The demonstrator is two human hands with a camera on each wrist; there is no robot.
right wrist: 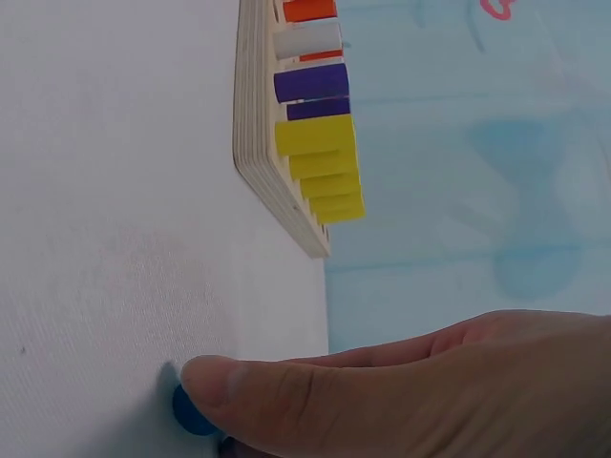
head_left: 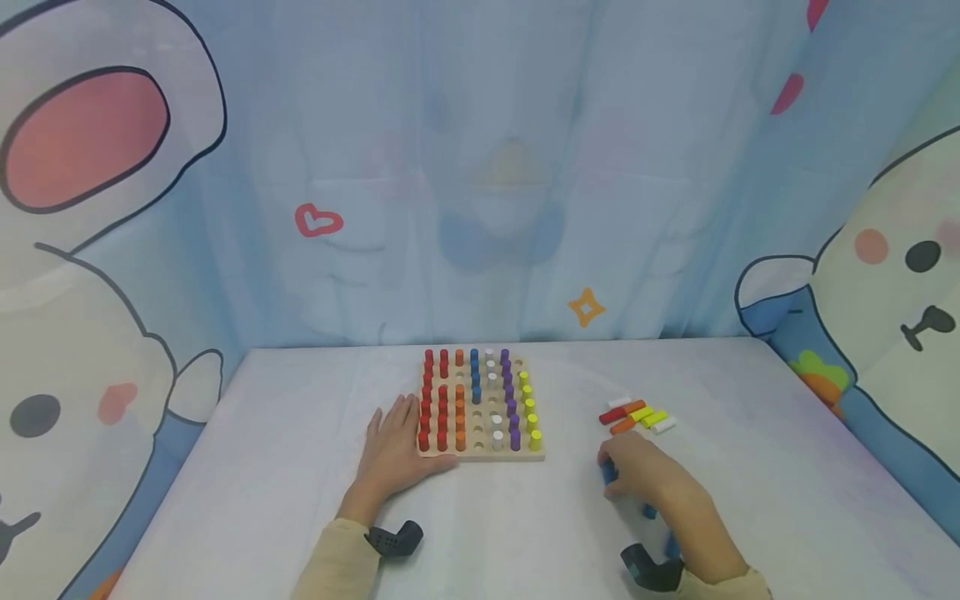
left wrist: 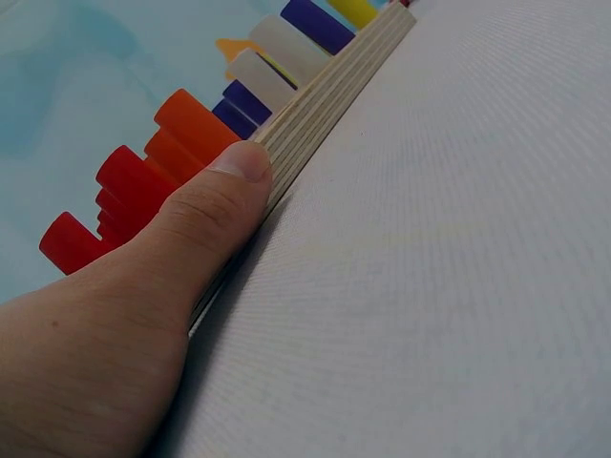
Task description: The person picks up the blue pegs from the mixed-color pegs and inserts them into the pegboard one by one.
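Note:
A wooden pegboard holds upright pegs in columns of red, orange, blue, white, purple and yellow, with some bare holes. My left hand rests at its left front corner, fingers straight along the left side. In the left wrist view the thumb presses on the board's front edge. To the right of the board, low over the table, my right hand pinches a blue peg between thumb and fingers. The right wrist view shows only the end of this blue peg beside the thumb.
Beyond the right hand lie several loose pegs in red, orange, yellow and white, such as a red peg and a white peg. Another blue peg lies beneath the right wrist. A printed curtain hangs behind the white table.

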